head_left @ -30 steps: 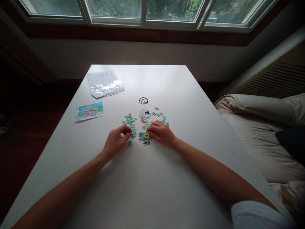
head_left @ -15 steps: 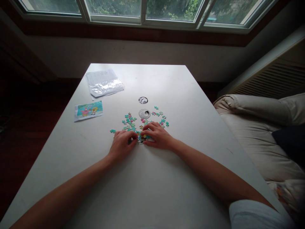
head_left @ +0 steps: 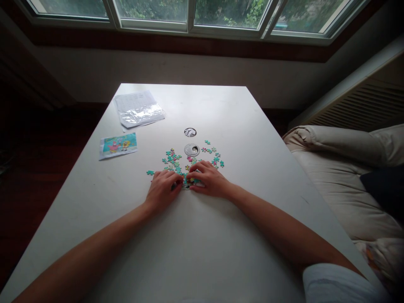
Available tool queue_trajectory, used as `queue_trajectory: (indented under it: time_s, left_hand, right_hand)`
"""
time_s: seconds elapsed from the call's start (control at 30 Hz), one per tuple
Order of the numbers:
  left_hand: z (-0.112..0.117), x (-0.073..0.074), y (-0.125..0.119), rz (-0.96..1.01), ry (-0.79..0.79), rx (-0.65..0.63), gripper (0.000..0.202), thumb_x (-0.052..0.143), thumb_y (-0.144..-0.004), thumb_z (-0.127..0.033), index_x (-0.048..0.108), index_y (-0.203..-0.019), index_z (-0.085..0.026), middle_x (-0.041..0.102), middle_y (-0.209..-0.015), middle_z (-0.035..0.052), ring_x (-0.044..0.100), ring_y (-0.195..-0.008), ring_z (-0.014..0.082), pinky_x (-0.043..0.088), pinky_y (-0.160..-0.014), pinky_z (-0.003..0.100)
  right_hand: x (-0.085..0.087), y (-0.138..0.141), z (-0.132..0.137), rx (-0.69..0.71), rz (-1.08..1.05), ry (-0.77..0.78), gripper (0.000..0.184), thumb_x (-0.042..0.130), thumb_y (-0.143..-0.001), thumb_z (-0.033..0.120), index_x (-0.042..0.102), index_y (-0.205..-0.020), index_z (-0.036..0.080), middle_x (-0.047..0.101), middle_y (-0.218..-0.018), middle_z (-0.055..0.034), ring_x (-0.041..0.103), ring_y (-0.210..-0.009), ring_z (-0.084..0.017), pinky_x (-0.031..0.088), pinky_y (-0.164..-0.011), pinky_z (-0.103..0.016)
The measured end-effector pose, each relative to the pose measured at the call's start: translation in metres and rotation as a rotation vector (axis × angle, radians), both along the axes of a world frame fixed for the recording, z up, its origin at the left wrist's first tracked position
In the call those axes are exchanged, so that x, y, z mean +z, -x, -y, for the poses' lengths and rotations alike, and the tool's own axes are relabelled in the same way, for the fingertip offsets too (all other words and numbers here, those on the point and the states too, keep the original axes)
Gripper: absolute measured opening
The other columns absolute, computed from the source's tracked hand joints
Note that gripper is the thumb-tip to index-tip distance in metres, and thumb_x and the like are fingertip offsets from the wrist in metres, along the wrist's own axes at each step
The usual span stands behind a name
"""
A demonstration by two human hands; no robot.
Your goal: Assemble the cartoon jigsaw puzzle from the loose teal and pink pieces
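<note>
A small joined section of a jigsaw puzzle point(head_left: 190, 181) lies on the white table between my hands, mostly hidden under the fingers. My left hand point(head_left: 164, 184) pinches at its left edge, thumb and forefinger closed around a puzzle piece that barely shows. Curled over the right part is my right hand point(head_left: 208, 180), its fingers and thumb gripping the section from above and below. Loose jigsaw pieces point(head_left: 172, 159), mostly turquoise with some pink, are scattered just beyond my left hand. More loose pieces point(head_left: 216, 160) lie beyond my right hand.
Past the pieces are a round metal lid point(head_left: 192, 150) and a smaller shiny disc point(head_left: 190, 132). A cartoon picture card point(head_left: 118, 146) lies at the left, with a clear plastic sleeve over papers point(head_left: 139, 110) behind it. A beige sofa point(head_left: 322, 168) stands right of the table point(head_left: 202, 244).
My left hand has shifted very slightly, its fingertips closer in against the puzzle section. My right hand stays in place. The view has moved a little.
</note>
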State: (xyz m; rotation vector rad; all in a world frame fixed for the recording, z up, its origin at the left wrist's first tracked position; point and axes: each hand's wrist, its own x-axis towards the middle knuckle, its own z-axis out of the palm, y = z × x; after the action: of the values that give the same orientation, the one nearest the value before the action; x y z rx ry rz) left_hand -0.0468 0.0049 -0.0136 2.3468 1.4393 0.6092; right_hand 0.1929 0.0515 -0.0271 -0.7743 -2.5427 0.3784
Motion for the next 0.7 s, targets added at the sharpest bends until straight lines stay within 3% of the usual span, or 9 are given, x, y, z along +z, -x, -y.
queue_trajectory:
  time_s: [0.53,0.7]
  left_hand:
    - [0.0026,-0.0024,0.0018,-0.042,-0.074,-0.080,0.012,0.058,-0.098,-0.029,0.070,-0.097,-0.027,0.068,-0.101,0.0033,0.056,-0.097,0.0216,0.043,-0.087,0.038]
    - [0.0008,-0.0009,0.0063,-0.075,-0.109,-0.221,0.018,0.053,-0.101,-0.028,0.070,-0.102,-0.025,0.070,-0.107,0.0047,0.058,-0.098,0.0210,0.045,-0.089,0.039]
  right_hand:
    - [0.0016,-0.0013,-0.0007,0.007,-0.009,0.013,0.027,0.069,-0.091,0.041,0.068,-0.112,0.025,0.064,-0.116,-0.0086,0.053,-0.108,-0.025,0.041,-0.097,-0.042]
    - [0.0007,-0.0022,-0.0013,0.009,-0.012,0.017,0.026,0.068,-0.092,0.041,0.067,-0.113,0.025,0.063,-0.117,-0.0085,0.053,-0.109,-0.025,0.041,-0.098,-0.042]
